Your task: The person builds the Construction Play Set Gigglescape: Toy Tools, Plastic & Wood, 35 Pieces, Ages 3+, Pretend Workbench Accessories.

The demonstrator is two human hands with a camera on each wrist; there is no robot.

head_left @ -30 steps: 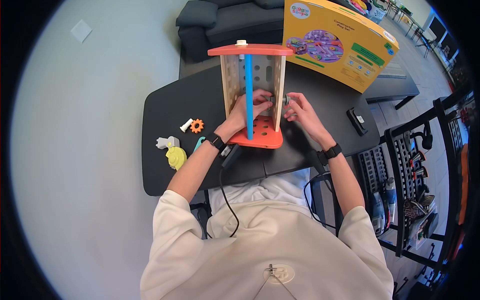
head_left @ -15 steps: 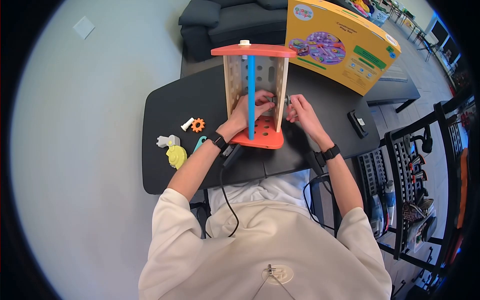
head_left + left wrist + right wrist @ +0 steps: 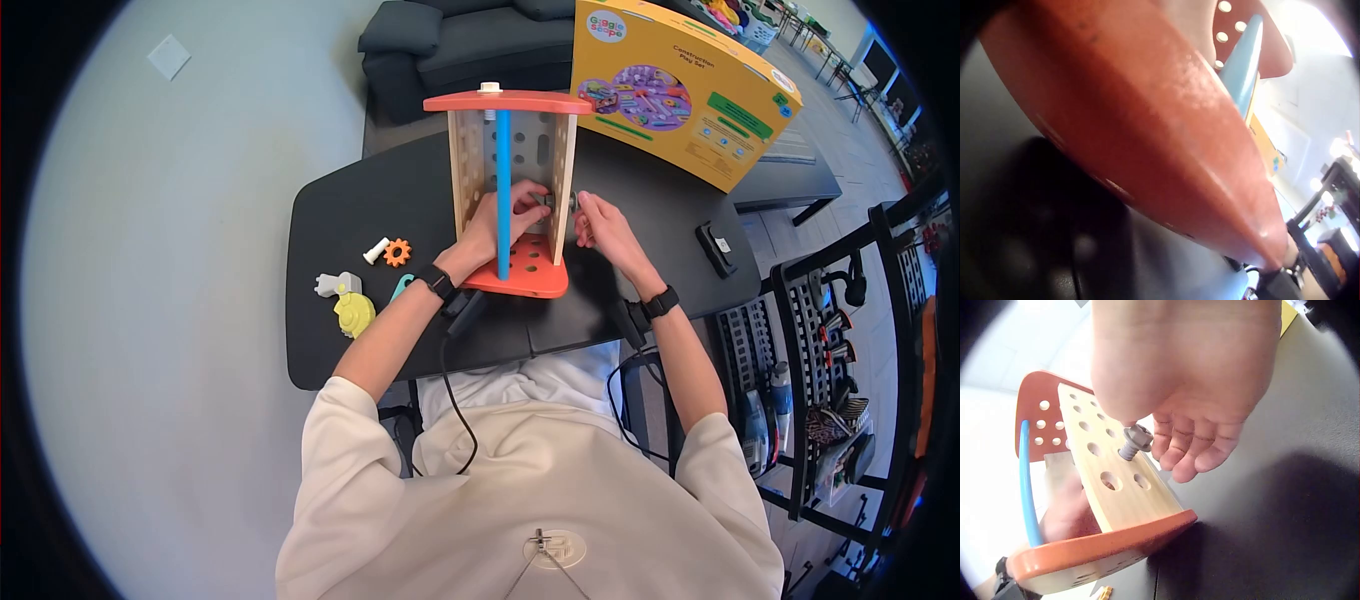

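A wooden toy toolbox with red end pieces (image 3: 520, 284), holed wooden side panels (image 3: 1125, 506) and a blue rod (image 3: 503, 150) stands upright on one red end. A grey bolt (image 3: 1138, 437) sticks out of a hole in the right panel, part of its threaded shaft showing. My right hand (image 3: 612, 232) holds the bolt's head from outside, thumb and index finger at it, the other fingers curled beside. Behind the rod, my left hand (image 3: 490, 228) reaches inside the toolbox and pinches a small grey nut (image 3: 547, 200) at the panel's inner face. In the left wrist view the red end hides most of that hand.
On the black table (image 3: 440, 340) at left lie a white bolt (image 3: 376, 250), an orange gear (image 3: 397, 252), a grey and lime-green toy piece (image 3: 352, 312) and a teal piece (image 3: 401, 286). A yellow box (image 3: 690, 90) stands behind; a black object (image 3: 714, 248) lies at right.
My right hand's fingers have drawn in from a more spread position and turned at the bolt's head. The left hand keeps its place inside the toolbox. The view has shifted slightly.
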